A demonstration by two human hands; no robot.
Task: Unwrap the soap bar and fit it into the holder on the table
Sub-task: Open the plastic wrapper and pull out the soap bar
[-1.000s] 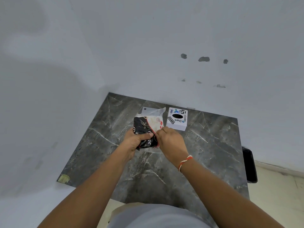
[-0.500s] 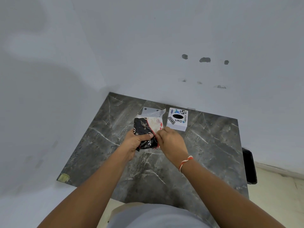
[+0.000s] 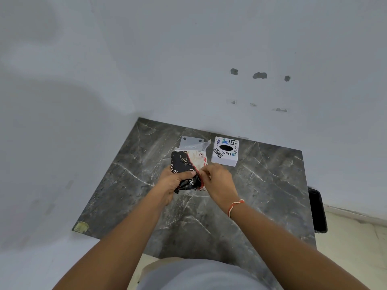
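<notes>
A wrapped soap bar [image 3: 186,166] in a black, white and red printed wrapper is held just above the dark marble table [image 3: 261,195]. My left hand [image 3: 171,182] grips its left side, thumb across the black part. My right hand [image 3: 217,183] pinches the wrapper's red-edged seam at the right. Behind the soap lies a clear plastic holder [image 3: 191,142] with two holes, partly hidden by the soap. The bar itself is not visible inside the wrapper.
A white box [image 3: 225,151] with stickers and a black oval hole stands right of the holder near the wall. A black object [image 3: 318,210] sits off the table's right edge. Grey walls close the table's back and left.
The right hand's fingers have shifted slightly along the wrapper seam. The soap stays in the same place in both hands.
</notes>
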